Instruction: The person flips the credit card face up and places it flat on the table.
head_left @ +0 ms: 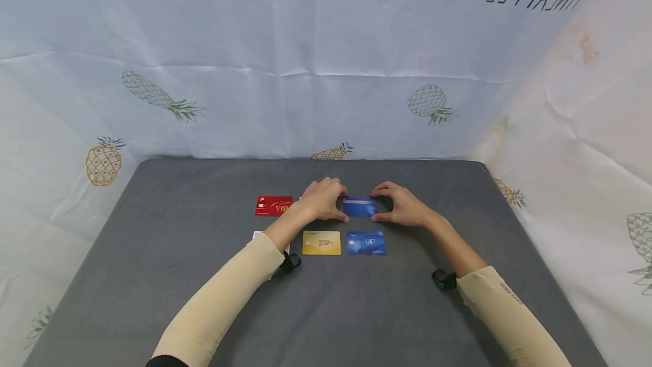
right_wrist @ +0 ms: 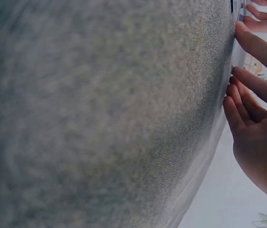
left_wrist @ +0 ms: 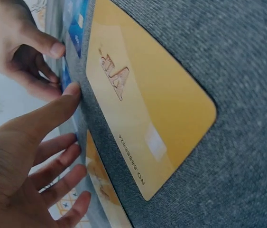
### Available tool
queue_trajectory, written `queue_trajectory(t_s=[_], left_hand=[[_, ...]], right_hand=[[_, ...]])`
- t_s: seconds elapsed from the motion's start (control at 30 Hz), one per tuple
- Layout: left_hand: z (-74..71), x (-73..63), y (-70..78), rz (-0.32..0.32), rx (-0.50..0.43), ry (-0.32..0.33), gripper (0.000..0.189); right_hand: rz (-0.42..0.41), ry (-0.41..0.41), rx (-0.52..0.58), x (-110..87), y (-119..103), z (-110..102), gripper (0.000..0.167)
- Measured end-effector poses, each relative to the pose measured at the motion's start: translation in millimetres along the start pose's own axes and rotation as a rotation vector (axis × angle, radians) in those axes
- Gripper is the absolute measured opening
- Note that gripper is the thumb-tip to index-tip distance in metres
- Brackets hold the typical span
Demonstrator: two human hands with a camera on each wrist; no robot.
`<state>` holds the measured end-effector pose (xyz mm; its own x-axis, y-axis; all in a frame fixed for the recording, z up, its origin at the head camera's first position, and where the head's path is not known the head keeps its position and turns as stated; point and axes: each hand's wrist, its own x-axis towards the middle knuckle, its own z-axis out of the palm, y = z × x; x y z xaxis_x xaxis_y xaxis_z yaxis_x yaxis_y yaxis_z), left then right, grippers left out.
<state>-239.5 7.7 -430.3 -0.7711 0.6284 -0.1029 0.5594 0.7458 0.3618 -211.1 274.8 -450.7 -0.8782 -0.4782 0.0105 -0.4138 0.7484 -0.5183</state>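
A blue card [head_left: 359, 207] with a pale stripe lies flat in the far row, between both hands. My left hand [head_left: 323, 199] holds its left corners, thumb at the near edge and fingers at the far edge. From the other side my right hand [head_left: 404, 206] pinches the right corners between thumb and forefinger. In the near row are a gold card [head_left: 321, 243] and a blue VIP card [head_left: 366, 243]. Left of my left hand lies a red VIP card [head_left: 273, 205]. A gold-toned card [left_wrist: 105, 194] shows behind my left fingers in the left wrist view.
A pale card [head_left: 257, 234] is mostly hidden under my left forearm. The grey cloth-covered table [head_left: 316, 310] ends at a white curtain [head_left: 305, 106] printed with pineapples. Dark wrist devices [head_left: 291, 263] sit below both hands.
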Motion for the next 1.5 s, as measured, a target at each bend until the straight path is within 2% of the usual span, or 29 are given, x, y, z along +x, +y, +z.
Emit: queue_trajectory(t_s=[0.4,0.8,1.13,1.5], left_hand=[[2.2,0.9,-1.9,-0.002,-0.027,0.021,0.061],[4.3,0.6,-3.4,-0.012,-0.021,0.018,0.063],[4.3,-2.5,-5.4,0.014,-0.048,0.082,0.059],[-2.1,-6.4,-7.2,0.032,-0.209,0.166,0.056]], right_hand=[[-0.045,-0.006,-0.036,-1.7,0,0,0.049],[-0.103,0.044,-0.046,-5.0,0,-5,0.046],[-0.115,0.069,-0.046,-4.9,-3,-10,0.048],[-0.097,0.125,0.008,-7.2,-2,-18,0.053]])
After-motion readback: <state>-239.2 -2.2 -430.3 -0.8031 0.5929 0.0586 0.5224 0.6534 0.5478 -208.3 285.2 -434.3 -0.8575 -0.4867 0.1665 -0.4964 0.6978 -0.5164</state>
